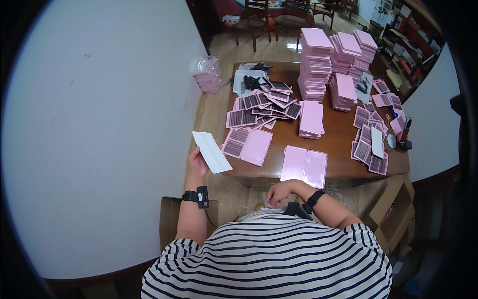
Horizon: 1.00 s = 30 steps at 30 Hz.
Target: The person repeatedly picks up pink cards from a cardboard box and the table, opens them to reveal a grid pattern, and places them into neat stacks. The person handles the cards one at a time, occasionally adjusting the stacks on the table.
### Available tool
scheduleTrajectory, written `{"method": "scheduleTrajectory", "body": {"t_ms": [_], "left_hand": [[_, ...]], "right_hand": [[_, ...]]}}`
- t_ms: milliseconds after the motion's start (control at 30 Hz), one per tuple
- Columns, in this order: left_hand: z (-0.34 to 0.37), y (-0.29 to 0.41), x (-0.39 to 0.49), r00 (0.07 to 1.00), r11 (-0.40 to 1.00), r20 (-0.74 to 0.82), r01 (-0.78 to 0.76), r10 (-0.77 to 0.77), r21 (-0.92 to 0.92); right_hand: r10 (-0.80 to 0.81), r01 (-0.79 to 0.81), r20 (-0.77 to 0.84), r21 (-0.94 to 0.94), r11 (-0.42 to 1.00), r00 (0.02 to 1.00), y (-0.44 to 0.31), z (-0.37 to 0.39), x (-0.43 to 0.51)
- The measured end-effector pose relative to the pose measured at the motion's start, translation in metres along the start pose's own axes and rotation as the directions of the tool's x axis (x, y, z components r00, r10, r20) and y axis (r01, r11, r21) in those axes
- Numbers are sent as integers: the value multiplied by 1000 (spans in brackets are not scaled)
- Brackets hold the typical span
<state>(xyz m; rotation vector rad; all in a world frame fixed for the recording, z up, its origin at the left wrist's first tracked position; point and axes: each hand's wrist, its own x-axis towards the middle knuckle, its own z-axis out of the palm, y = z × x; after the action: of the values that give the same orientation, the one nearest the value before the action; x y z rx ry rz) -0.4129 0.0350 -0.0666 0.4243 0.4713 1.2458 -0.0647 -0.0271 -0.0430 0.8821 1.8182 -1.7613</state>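
My left hand (197, 163) holds a white rectangular panel (213, 153) at the table's near left corner, thumb on one edge and fingertips at the other. My right hand (282, 191) is bent in close to my striped shirt, below the table edge. Its fingers are curled down, and a small pale bit shows by the fingertips; whether they grip it is unclear. Straight ahead on the brown table (276, 170) lies an opened pink plastic case (294, 163) with bare inner faces. To its left another opened case (257, 147) has rows of dark strips in one half.
Tall stacks of pink cases (314, 63) rise at the back, with a short stack (311, 119) nearer. Heaps of dark-striped pink trays lie left (242, 118) and right (362, 150). Cardboard boxes stand on the floor at right (396, 213) and left (170, 216). A wall (101, 142) borders the left.
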Motion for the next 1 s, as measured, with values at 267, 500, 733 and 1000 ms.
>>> {"method": "scheduleTrajectory", "body": {"t_ms": [267,500,733,1000], "left_hand": [[13,-49,-19,982,986,106,162,-158,-28],[31,-85,-29,975,977,78,204,-209,66],[4,-69,-28,992,996,97,83,-85,21],[19,-24,-46,990,994,140,-1,16,-107]], "right_hand": [[-276,429,-759,5,903,589,-47,-67,33],[-33,457,-748,369,809,663,-90,-53,35],[-379,513,-491,169,842,784,-59,-25,16],[-127,0,-200,-534,845,972,-26,-1,25]]}}
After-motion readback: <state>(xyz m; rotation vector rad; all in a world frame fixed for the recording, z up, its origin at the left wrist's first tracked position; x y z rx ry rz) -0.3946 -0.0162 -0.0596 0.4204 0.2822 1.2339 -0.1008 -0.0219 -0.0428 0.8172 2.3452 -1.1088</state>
